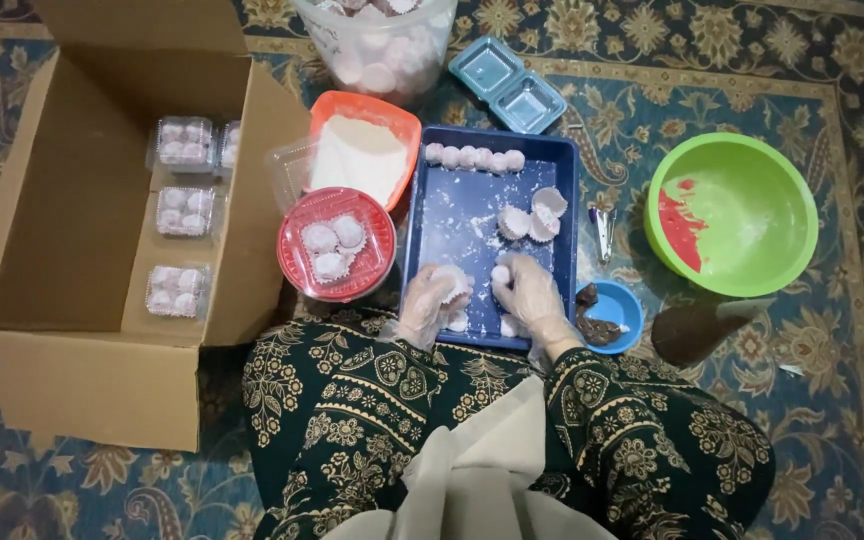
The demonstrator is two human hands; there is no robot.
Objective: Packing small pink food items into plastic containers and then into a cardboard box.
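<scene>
At lower centre, your left hand (430,300) cups a paper liner while your right hand (530,292), just beside, pinches 1 white ball (501,274) over the blue tray (564,190).

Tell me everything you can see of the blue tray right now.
The blue tray is a shallow rectangular plastic tray lying flat on the patterned carpet, its floor dusted with white powder. A row of pale round sweets lines its far edge, and empty paper cups sit right of centre. The left hand and right hand, in clear gloves, hold sweets over its near end.
</scene>
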